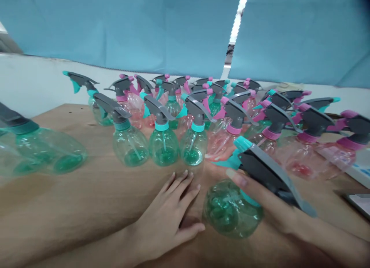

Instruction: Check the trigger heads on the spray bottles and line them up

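My right hand (268, 198) is closed around the neck of a green spray bottle (231, 210) with a grey and turquoise trigger head. This bottle is tilted, its base turned toward the left. Flat on the wooden table (115, 206) lies my left hand (172, 210), fingers stretched out and holding nothing. Just beyond its fingertips stand a green spray bottle (163, 144) and another green spray bottle (193, 144), both upright. A pink spray bottle (227, 139) stands behind the held one.
Several pink and green spray bottles crowd the back and right of the table. At the left edge stand green bottles (54, 152). A dark-edged flat object (358, 204) lies at the far right. Behind the table hangs a blue sheet (130, 29) above a white wall (34, 79).
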Demonstrator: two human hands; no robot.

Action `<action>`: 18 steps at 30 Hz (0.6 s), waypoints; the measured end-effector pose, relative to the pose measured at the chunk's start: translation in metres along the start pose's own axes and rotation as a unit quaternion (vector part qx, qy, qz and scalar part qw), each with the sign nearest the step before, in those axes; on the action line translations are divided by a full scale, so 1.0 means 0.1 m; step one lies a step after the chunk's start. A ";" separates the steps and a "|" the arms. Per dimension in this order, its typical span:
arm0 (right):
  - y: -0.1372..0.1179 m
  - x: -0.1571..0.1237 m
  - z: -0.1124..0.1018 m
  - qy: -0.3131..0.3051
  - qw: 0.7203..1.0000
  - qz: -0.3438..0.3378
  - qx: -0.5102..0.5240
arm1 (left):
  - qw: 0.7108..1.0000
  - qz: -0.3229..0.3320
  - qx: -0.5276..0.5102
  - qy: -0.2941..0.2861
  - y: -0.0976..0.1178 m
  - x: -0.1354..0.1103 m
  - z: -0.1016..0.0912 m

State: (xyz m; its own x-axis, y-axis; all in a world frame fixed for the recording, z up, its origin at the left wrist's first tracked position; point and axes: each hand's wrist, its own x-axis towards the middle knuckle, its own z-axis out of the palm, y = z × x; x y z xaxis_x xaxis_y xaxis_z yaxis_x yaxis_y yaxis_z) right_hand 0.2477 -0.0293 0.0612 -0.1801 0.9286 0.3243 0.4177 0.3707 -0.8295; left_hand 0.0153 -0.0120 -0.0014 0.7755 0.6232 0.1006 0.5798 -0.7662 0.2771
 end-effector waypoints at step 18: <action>-0.08 0.06 0.03 -0.010 1.000 0.001 0.018 | 1.000 0.008 0.006 0.027 0.02 0.01 0.00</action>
State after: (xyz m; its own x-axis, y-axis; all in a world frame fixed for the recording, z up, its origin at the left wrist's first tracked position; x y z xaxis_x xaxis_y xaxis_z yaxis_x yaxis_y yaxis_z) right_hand 0.2402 -0.0269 0.0685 -0.1971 0.9287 0.3141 0.3867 0.3681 -0.8456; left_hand 0.0169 -0.0128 -0.0005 0.7707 0.6176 0.1568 0.5699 -0.7782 0.2638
